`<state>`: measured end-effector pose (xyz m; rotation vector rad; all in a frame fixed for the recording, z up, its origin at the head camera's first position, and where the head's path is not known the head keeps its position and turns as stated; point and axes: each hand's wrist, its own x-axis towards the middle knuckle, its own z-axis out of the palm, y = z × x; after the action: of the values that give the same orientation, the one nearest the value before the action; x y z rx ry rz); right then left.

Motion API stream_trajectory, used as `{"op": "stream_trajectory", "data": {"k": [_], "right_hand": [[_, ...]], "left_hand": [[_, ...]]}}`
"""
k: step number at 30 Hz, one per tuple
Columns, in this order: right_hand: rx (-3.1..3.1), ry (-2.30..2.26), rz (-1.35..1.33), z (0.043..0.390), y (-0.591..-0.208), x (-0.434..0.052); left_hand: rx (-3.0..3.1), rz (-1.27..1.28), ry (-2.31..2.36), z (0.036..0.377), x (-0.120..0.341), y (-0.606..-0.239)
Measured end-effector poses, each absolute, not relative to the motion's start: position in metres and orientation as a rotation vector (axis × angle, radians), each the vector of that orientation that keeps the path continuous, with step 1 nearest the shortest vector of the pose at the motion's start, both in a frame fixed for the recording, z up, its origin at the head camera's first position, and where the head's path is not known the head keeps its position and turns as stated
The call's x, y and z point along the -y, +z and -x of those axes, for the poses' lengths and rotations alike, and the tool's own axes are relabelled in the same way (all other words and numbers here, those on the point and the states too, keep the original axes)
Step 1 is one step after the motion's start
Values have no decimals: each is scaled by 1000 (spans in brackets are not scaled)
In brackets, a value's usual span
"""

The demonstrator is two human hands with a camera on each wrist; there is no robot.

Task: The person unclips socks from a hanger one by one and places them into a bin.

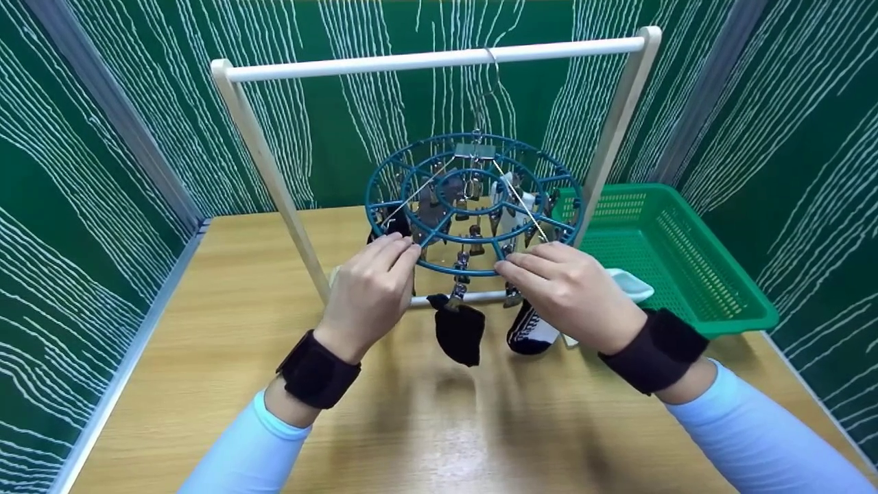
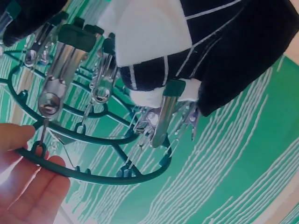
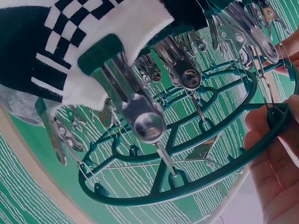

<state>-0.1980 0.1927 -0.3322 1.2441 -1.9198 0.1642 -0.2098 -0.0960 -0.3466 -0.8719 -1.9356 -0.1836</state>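
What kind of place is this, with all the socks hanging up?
Probably a mock-up laundry corner, not a real home: a round teal clip hanger holding socks hangs from a white wooden rail on a wooden table, beside a green plastic basket, with green patterned screens around.

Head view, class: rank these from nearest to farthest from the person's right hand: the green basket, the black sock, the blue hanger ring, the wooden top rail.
1. Blue hanger ring: at the right hand's fingertips.
2. Black sock: hanging just left.
3. Green basket: to the right on the table.
4. Wooden top rail: high above, at the back.
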Motion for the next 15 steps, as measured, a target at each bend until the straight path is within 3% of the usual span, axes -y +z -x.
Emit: {"op": "stream_trajectory", "data": {"k": [15], "right_hand": [[1913, 198, -1243, 203, -335, -198]], "left_hand": [[1770, 1022, -443, 192, 82, -360]]}}
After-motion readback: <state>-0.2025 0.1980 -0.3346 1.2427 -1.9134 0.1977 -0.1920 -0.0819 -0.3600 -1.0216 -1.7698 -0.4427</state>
